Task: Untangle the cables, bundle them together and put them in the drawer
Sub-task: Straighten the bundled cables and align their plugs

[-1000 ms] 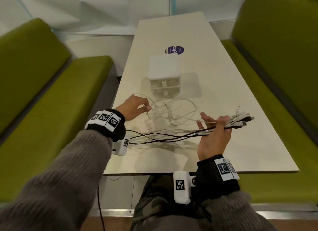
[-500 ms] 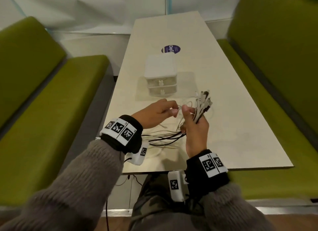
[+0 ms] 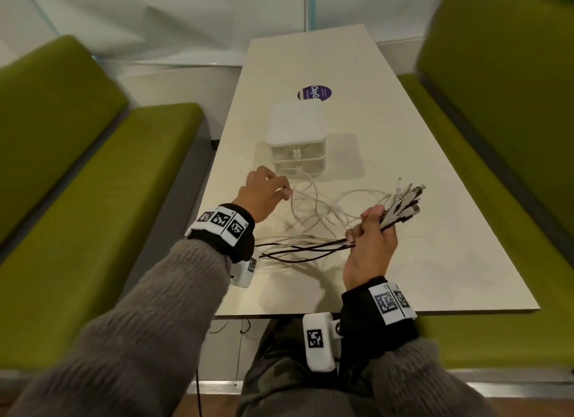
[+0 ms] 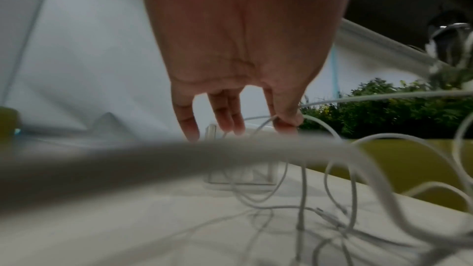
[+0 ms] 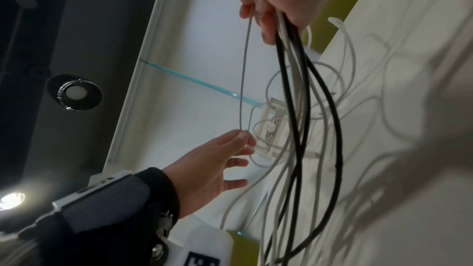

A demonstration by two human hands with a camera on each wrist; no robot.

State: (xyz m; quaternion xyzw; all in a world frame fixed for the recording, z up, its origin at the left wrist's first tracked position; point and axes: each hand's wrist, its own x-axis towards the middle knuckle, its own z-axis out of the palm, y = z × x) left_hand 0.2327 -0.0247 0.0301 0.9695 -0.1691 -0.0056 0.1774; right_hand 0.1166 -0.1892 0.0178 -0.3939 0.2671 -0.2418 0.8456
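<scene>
Since half a second ago your hands have drawn apart: your left hand (image 3: 264,193) has swung out to the left, drawing a white cable (image 3: 323,204) taut across to your right. Your left thumb and forefinger pinch that cable, the other fingers (image 5: 236,162) loosely spread. Your right hand (image 3: 371,246) is curled round the bundle of cables (image 3: 400,210), plugs fanned up past your knuckles, black and white strands trailing left from your fist. Loose white loops (image 3: 313,221) lie on the table (image 3: 435,230) between your hands. The small white drawer unit (image 3: 295,134) stands just beyond, both drawers closed.
</scene>
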